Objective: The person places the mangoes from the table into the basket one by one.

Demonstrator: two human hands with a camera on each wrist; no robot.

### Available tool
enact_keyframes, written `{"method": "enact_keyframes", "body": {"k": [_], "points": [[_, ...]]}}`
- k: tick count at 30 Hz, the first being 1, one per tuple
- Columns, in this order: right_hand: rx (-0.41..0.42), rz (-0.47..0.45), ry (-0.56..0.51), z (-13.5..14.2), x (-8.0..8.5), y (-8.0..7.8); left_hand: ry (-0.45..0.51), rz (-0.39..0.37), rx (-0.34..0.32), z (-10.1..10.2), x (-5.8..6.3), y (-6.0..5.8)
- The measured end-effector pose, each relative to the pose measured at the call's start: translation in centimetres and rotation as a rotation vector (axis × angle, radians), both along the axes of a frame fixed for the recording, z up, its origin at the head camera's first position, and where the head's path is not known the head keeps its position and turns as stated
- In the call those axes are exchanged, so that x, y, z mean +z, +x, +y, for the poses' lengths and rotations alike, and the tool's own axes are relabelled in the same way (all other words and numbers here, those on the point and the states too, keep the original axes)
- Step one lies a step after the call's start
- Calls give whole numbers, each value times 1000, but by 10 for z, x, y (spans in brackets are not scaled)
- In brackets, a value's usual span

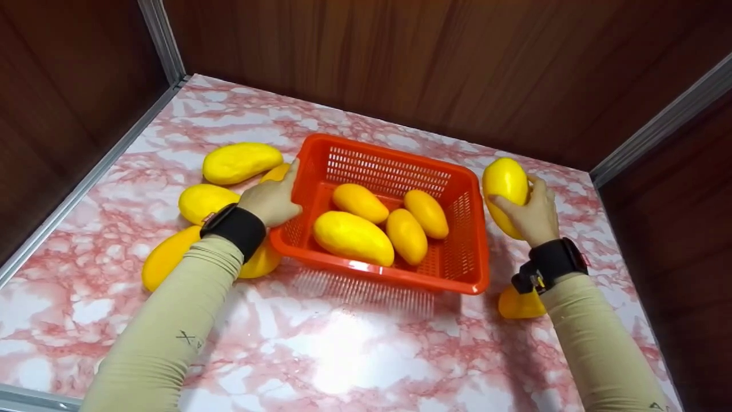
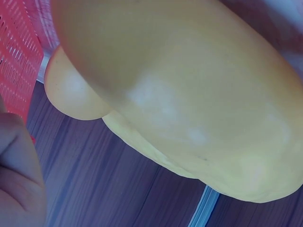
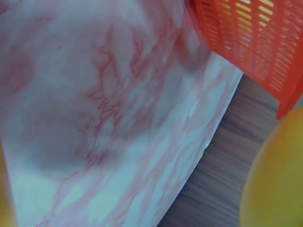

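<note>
A red plastic basket (image 1: 394, 277) with slotted walls stands in the middle of the head view, holding several yellow mangoes (image 1: 353, 237). My left hand (image 1: 271, 201) grips its left rim, thumb over the inner side. In my right hand (image 1: 537, 213) is a yellow mango (image 1: 505, 186), held up beside the basket's right wall. The right wrist view catches part of that mango (image 3: 277, 179) at its lower right. Another mango (image 1: 519, 303) lies on the table beneath my right wrist, partly hidden by it.
Several more mangoes (image 1: 241, 162) lie left of the basket, some partly covered by my left hand and forearm. A large mango (image 2: 189, 94) fills much of the left wrist view. The marbled table (image 1: 229, 349) is bounded by brown wood-grain panels (image 1: 400, 63).
</note>
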State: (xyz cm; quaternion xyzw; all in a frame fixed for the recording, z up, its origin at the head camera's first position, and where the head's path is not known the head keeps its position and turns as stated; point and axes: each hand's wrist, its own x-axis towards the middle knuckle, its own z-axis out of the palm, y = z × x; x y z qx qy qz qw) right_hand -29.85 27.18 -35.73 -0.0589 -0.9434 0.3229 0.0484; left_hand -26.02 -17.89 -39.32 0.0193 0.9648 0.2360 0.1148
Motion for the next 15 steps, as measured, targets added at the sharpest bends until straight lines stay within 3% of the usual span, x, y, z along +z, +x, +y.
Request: {"method": "enact_keyframes", "body": {"k": [6, 15], "points": [[25, 43, -25, -10, 2, -1, 7, -2, 6, -1, 0, 0], [121, 114, -145, -30, -1, 1, 17, -5, 6, -1, 1, 0]]}}
